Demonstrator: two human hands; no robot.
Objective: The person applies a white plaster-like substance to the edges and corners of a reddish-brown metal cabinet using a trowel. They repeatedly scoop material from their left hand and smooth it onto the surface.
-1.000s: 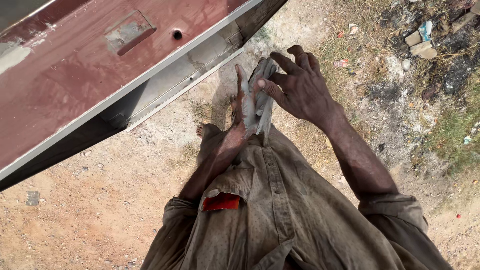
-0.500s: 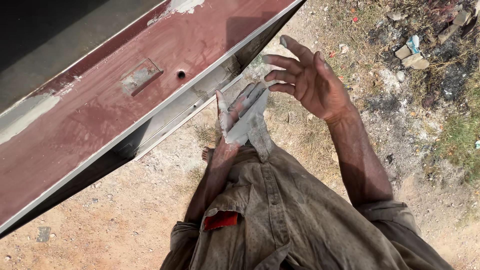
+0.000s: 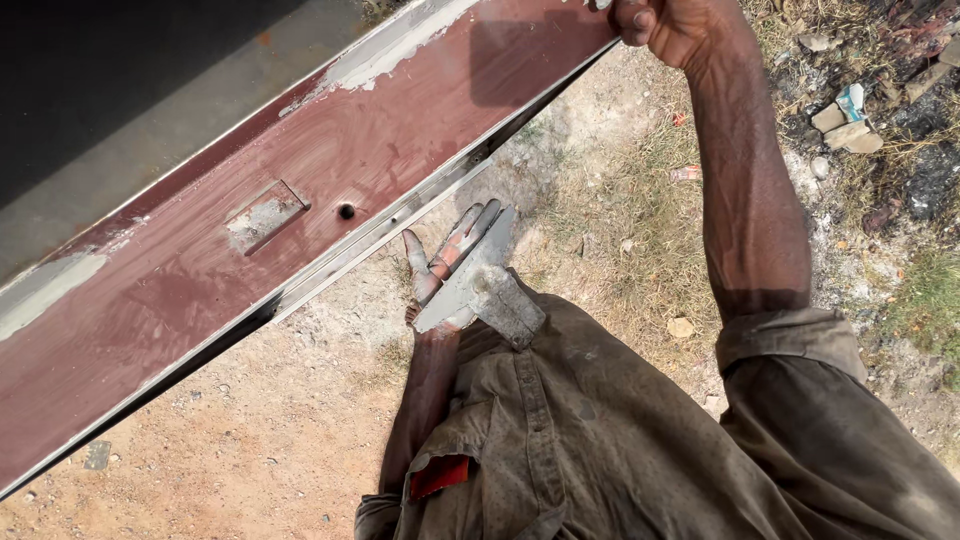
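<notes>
My left hand (image 3: 447,262) is held palm up at chest height, just below the panel's lower edge. It holds a flat plate (image 3: 468,292) smeared with grey filler, with fingers spread under it. My right hand (image 3: 668,26) is raised to the top of the view, fingers curled, against the upper end of the long maroon metal panel (image 3: 330,170). A pale sliver shows at its fingertips; whether it is a tool is hidden by the frame edge. The panel has grey filler patches (image 3: 392,45) and a small round hole (image 3: 346,211).
The panel slants across the view from lower left to upper right, with a dark grey surface (image 3: 130,110) behind it. Below is sandy ground (image 3: 250,440) with dry grass, stones and litter (image 3: 850,105) at the right. My olive shirt (image 3: 620,440) fills the lower middle.
My right hand has left the filler plate and risen to the panel's upper end, closing its fingers. My left hand still holds the plate in about the same place.
</notes>
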